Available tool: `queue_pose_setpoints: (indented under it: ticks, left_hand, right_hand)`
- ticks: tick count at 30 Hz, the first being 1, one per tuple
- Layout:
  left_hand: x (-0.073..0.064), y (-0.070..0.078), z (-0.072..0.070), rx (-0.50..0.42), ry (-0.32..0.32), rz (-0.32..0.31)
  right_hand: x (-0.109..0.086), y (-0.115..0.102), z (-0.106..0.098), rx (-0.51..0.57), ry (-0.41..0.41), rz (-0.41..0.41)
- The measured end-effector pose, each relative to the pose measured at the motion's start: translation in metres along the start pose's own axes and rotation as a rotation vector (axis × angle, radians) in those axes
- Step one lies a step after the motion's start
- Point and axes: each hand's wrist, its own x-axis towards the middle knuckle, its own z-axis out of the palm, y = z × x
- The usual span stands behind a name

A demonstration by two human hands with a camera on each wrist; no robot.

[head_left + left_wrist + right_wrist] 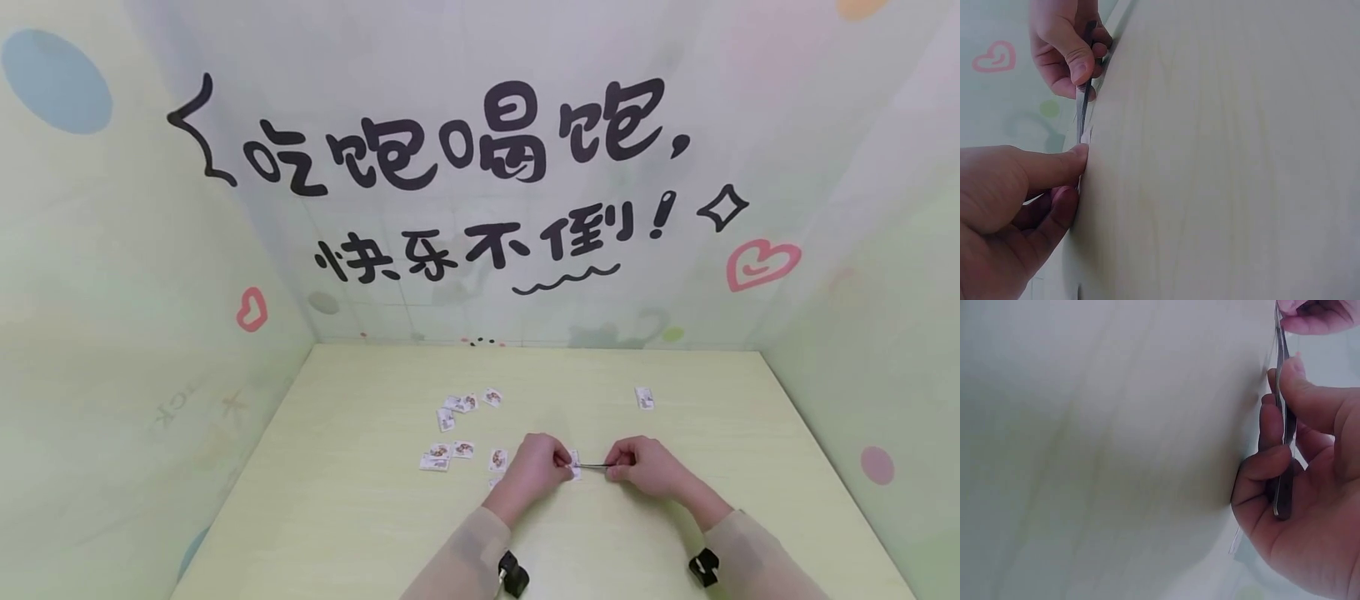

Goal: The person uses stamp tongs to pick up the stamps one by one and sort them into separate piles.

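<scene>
My right hand point(649, 468) grips a pair of dark metal tweezers point(1283, 499), its thumb along them and its fingers curled round the handle. The tips point left, to a small white printed card point(576, 473). My left hand point(536, 468) pinches that card between thumb and fingertips, close over the table. In the left wrist view the tweezers' tips point(1081, 129) meet the card's edge right at the left thumb point(1076, 155). Left of my left hand lies a small card with an orange-brown picture point(498, 459), and another beside it is partly hidden by the forearm.
Several small printed cards point(463, 449) lie loosely grouped on the left of the pale wooden table point(360, 517), some overlapping. More cards point(446, 418) lie behind them. A single card point(644, 398) lies at the back right. Printed walls point(420, 317) enclose the table.
</scene>
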Motion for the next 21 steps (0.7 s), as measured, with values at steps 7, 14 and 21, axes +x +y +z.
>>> queue_pose_setpoints:
  ticks: [7, 14, 21]
  left_hand:
    - [-0.0003, 0.0006, -0.001, -0.023, 0.0, -0.003]
    - [0.0005, -0.0008, -0.0009, -0.022, 0.001, 0.006]
    - [0.0005, -0.0028, 0.0007, -0.051, -0.003, -0.012]
  right_hand:
    - [0.0002, -0.0036, 0.0029, -0.012, 0.037, 0.038]
    - [0.0005, -0.0055, 0.0027, -0.008, 0.047, 0.066]
    - [0.0009, -0.0067, 0.003, -0.019, 0.042, 0.065]
